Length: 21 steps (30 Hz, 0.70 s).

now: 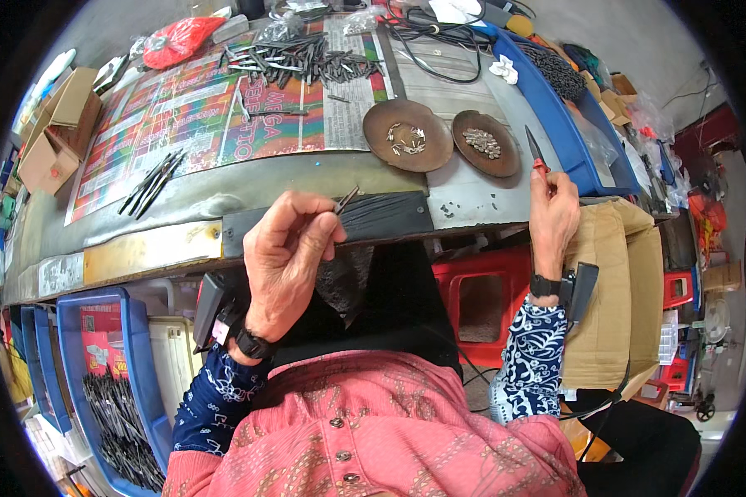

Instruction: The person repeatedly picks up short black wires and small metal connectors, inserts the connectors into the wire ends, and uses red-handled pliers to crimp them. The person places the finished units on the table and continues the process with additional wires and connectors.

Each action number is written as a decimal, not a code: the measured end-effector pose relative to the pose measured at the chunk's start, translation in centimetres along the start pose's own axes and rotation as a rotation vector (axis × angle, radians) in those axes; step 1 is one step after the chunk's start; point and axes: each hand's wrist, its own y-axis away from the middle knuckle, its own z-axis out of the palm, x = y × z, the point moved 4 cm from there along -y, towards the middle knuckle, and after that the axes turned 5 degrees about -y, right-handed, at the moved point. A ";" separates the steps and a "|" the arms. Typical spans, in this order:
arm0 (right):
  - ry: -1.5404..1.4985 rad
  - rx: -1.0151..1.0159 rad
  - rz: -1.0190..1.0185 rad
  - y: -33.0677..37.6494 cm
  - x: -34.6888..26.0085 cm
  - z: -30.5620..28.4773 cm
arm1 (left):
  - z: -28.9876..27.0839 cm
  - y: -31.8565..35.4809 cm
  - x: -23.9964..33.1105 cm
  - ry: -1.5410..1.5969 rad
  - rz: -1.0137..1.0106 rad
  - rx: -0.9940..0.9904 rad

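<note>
My left hand (290, 253) is raised over the front edge of the bench, thumb and fingers pinching a small, slim dark metal piece (347, 199). My right hand (554, 217) is closed round the red grip of a pointed dark tool (536, 150), its tip directed away from me; the exact kind is unclear. Between the hands, further back, sit two round brown dishes. The larger dish (375, 137) carries small silvery bits (407, 140) spread in a ring. A heap of similar bits (481, 142) lies in the smaller dish (504, 161), close to the pointed tool.
Dark slim pieces (294, 62) lie piled on a colourful printed sheet (182, 120), with several more (152, 184) at left. A blue tray (555, 124) flanks the bench's right side. Below are a blue bin (138, 331), a red stool (493, 277) and a cardboard box (597, 290).
</note>
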 end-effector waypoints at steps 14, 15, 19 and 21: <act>0.383 0.021 -0.065 -0.7 0.1 2.5 | 0.0 0.6 0.1 -0.063 -0.124 -0.015; 0.291 0.005 -0.140 -0.5 -0.6 2.6 | 0.0 0.6 0.0 -0.074 -0.139 -0.015; 0.071 -0.064 -0.363 0.2 -3.3 3.0 | 0.0 0.6 0.0 -0.037 -0.142 -0.013; 0.097 -0.085 -0.398 0.5 -4.0 3.3 | 0.0 0.6 0.0 -0.022 -0.160 -0.008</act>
